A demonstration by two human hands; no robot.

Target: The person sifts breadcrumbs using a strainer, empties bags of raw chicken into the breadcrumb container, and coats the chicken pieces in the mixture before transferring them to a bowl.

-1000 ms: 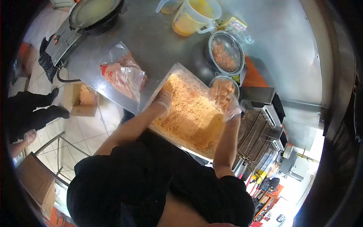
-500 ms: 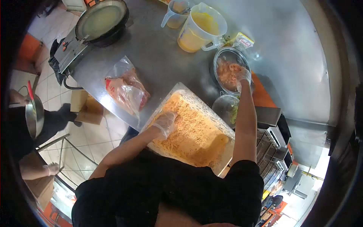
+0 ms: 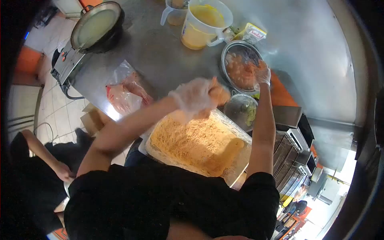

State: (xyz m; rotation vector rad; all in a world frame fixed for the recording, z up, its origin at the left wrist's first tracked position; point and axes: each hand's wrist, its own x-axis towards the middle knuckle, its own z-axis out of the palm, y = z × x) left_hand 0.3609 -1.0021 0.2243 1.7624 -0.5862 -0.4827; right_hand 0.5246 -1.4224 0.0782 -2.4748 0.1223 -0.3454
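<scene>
My left hand, in a clear plastic glove, is raised over a tray of orange breading. Its fingers are closed on a crumb-coated piece of meat. My right hand, gloved too, is at the right rim of a round metal bowl. Wet, pinkish pieces of raw meat lie in that bowl. Orange coating shows about the right fingers, but blur hides whether they grip a piece. Between bowl and tray stands a clear container with something green inside.
A plastic bag of meat lies on the steel table. Behind are a large measuring jug of yellow-orange liquid, a smaller jug and a yellow-white packet. A wok stands far left. Another person is at lower left.
My left hand has risen from the breading and moved right, now with a coated piece of meat. My right hand has shifted slightly toward the bowl's right rim. The other person has moved.
</scene>
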